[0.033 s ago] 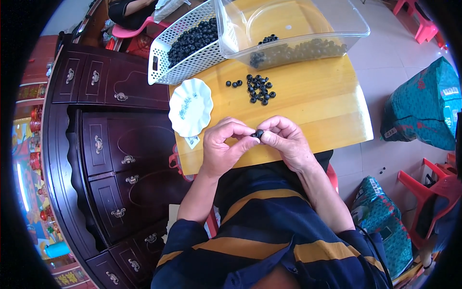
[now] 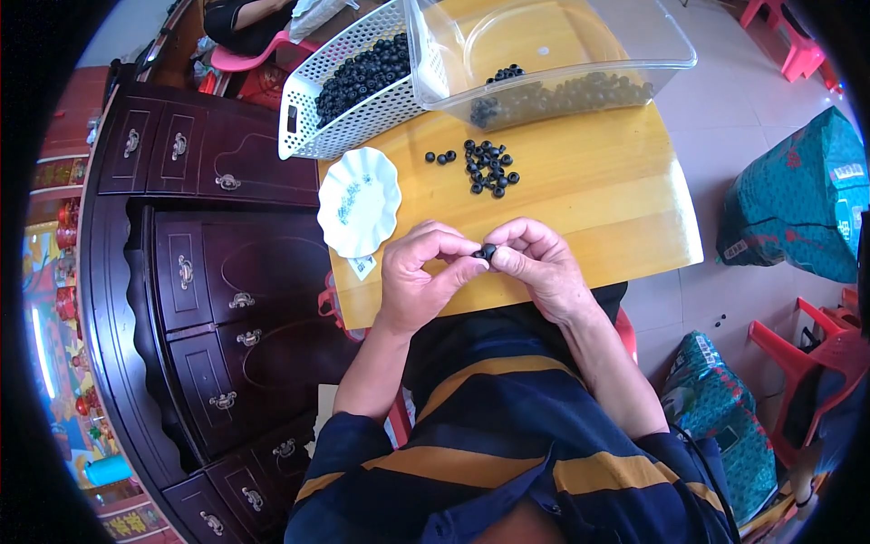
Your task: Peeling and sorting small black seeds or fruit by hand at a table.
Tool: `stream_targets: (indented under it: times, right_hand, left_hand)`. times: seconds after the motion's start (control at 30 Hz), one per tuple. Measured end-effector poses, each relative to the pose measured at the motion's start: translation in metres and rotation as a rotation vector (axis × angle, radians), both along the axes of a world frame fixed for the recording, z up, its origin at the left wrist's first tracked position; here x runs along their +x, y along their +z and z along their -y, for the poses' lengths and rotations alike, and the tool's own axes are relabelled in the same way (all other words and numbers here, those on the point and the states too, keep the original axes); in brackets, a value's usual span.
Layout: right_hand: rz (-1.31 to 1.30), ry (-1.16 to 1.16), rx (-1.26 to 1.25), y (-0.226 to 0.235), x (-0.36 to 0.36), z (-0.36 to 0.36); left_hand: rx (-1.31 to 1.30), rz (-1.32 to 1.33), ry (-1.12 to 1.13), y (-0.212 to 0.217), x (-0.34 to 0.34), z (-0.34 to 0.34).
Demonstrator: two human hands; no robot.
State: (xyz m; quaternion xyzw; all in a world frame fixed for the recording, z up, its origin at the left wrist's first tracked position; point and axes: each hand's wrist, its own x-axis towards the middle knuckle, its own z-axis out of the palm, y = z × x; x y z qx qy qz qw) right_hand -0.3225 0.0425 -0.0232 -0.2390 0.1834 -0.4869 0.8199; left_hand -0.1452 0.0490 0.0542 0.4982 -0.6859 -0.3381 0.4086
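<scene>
On the table (image 2: 589, 208), the scalloped dish (image 2: 359, 201) sits at the left edge. To its right, toward the middle, lies a loose cluster of small rings (image 2: 488, 168). Behind the dish stands the perforated basket (image 2: 349, 82), filled with more rings; just right of it, touching, is the clear tub (image 2: 553, 54), with rings along its near wall. At the near edge, the left hand (image 2: 419, 276) and right hand (image 2: 542, 267) meet, one small ring (image 2: 488, 251) between their fingertips. A dresser (image 2: 208, 272) stands left of the table.
</scene>
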Motion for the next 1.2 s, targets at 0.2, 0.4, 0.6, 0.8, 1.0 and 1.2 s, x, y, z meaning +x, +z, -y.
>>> stream_targets:
  times: [0.2,0.4,0.6,0.8,1.0,1.2]
  right_hand:
    - [-0.011,0.000,0.027,-0.001,0.000,0.001]
    - [-0.035,0.000,0.035,0.000,-0.002,0.000]
    - [-0.079,0.101,-0.044,0.004,-0.005,0.000]
    - [-0.015,0.156,-0.073,0.006,-0.006,0.003]
    - [-0.031,0.123,-0.032,0.008,-0.002,0.001]
    - [0.026,0.118,-0.039,0.005,-0.004,0.000]
  left_hand:
    - [-0.241,0.336,-0.056,0.017,-0.005,0.004]
    - [-0.243,0.379,-0.102,0.021,-0.001,0.008]
    - [0.258,0.110,-0.097,0.026,0.006,0.005]
    - [0.425,0.058,-0.241,0.028,0.014,0.013]
    - [0.438,0.004,-0.291,0.026,0.014,0.014]
    - [0.380,-0.013,-0.318,0.020,0.013,0.015]
